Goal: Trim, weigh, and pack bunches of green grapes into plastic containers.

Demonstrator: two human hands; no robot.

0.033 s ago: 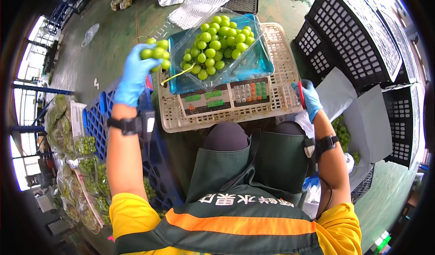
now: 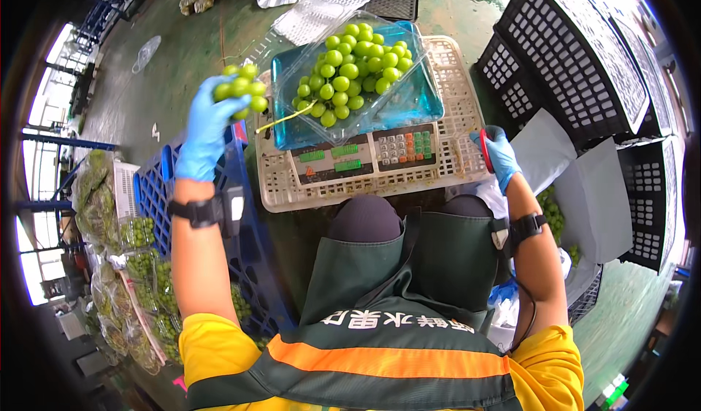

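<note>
My left hand (image 2: 207, 126), in a blue glove, grips a small cluster of green grapes (image 2: 241, 89) in the air, left of the scale. A larger bunch of grapes (image 2: 342, 75) lies in a clear plastic box (image 2: 398, 97), its pale stem (image 2: 286, 117) sticking out at the near left. Under the box is the blue pan (image 2: 431, 108) of a digital scale (image 2: 365, 155). My right hand (image 2: 499, 155), also gloved, is closed around a red-handled tool (image 2: 485, 150) by the right side of the scale; its working end is hidden.
The scale rests on an upturned beige crate (image 2: 464, 104). A blue crate (image 2: 164, 192) stands at my left, beside bagged grapes (image 2: 150, 279). Black crates (image 2: 562, 53) are stacked at right, near a paper-lined crate with grapes (image 2: 551, 217). White foam sheeting (image 2: 321, 10) lies beyond the scale.
My left hand has shifted slightly left, away from the box, carrying the small grape cluster. My right hand is nearly unmoved, and the bunch stays in the box.
</note>
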